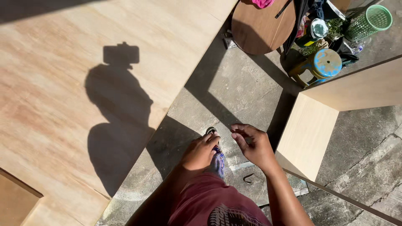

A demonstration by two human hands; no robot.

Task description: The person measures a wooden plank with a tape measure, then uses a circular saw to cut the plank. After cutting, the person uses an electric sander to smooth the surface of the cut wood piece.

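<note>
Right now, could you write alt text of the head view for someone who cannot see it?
Seen from above, a person's left hand holds a small purple-blue thing while the right hand hovers beside it. They stand on sunlit concrete between a big plywood sheet and a pale wooden box.

Floor: grey cracked concrete (234,90), part sunlit, part in shadow
Left: large pale plywood sheet (63,96) lying over the floor, a person's shadow across it
Right: light wooden box panel (307,136) standing on the concrete
Top: round brown board (257,27), blue worn stool (326,63), green mesh basket (370,20) among clutter
Near bottom: small bent metal hook (250,179) lying on the concrete
</note>
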